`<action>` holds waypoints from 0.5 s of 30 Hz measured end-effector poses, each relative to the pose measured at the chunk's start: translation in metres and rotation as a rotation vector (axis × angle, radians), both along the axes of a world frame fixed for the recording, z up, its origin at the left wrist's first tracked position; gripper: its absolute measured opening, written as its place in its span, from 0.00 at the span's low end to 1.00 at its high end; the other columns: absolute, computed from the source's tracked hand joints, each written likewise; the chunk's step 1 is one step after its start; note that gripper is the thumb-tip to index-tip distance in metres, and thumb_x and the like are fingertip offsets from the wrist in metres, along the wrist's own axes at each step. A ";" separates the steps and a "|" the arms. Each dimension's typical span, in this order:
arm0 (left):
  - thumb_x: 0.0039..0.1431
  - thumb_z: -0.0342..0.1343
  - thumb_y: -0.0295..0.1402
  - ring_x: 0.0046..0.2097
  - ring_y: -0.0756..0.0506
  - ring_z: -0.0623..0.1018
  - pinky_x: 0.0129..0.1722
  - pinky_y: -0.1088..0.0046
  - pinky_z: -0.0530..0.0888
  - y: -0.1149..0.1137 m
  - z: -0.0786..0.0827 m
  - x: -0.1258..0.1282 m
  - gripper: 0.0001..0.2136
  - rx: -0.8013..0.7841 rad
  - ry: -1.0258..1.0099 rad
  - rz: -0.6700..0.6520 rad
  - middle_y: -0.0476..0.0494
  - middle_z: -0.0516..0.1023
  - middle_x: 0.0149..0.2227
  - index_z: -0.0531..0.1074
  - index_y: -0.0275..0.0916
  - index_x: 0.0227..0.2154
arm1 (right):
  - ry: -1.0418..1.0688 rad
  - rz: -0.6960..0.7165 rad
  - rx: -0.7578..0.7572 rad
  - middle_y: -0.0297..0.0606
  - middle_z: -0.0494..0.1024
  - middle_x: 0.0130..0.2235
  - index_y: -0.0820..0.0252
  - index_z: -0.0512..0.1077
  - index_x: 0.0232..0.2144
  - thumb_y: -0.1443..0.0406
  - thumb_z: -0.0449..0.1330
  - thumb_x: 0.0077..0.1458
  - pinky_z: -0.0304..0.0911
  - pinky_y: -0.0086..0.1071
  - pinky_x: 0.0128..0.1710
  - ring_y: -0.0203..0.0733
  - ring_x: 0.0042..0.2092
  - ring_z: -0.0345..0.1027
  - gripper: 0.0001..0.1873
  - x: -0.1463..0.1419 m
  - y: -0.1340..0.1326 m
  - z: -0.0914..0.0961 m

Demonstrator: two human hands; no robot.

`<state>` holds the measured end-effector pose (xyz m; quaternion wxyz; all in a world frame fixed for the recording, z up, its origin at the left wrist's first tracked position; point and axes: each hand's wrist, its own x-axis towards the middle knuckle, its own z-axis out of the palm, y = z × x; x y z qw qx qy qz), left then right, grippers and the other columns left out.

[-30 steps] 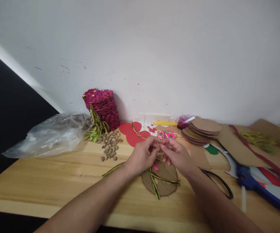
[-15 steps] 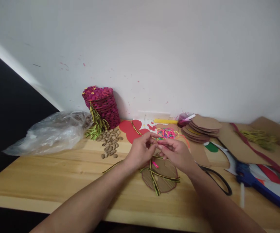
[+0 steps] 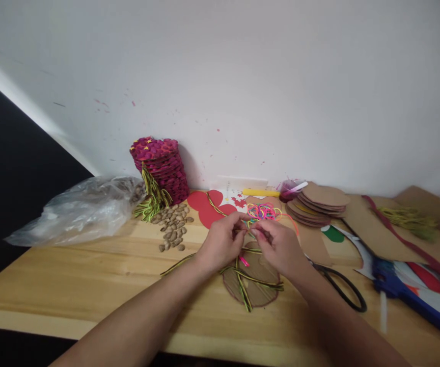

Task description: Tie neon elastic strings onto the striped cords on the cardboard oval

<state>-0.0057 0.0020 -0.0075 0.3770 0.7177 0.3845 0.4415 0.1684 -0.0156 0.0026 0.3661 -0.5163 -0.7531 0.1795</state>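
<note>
Above a round cardboard disc (image 3: 262, 296), my left hand (image 3: 223, 240) and my right hand (image 3: 280, 246) meet with their fingertips pinched together. Whatever lies between the fingers is too small and partly hidden to name; it may be a thin strand. On the disc, black and yellow-green cords (image 3: 243, 294) cross one another, and a cord end (image 3: 177, 264) runs out to the left under my left wrist. A small bright pink piece (image 3: 244, 261) rests on the disc below my fingers. Just beyond the hands is a tangle of multicoloured string (image 3: 263, 210).
Seed-like pieces (image 3: 174, 229), a clear plastic bag (image 3: 78, 211) and a purple tasselled stack (image 3: 162, 168) are at left. Red paper shapes (image 3: 208, 209) lie behind my left hand. Stacked cardboard discs (image 3: 325, 196), black-handled scissors (image 3: 344, 288) and a blue tool (image 3: 411, 295) occupy the right.
My fingers have shifted slightly, with the right hand turned a little more over its fingertips. The cords and disc stay in place.
</note>
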 end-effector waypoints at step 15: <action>0.54 0.59 0.30 0.30 0.52 0.73 0.31 0.77 0.68 0.002 0.006 0.005 0.06 -0.312 -0.345 -0.126 0.50 0.72 0.29 0.68 0.37 0.34 | 0.857 0.173 -0.785 0.28 0.68 0.25 0.58 0.68 0.28 0.54 0.68 0.46 0.49 0.23 0.17 0.30 0.22 0.60 0.18 -0.002 -0.003 0.013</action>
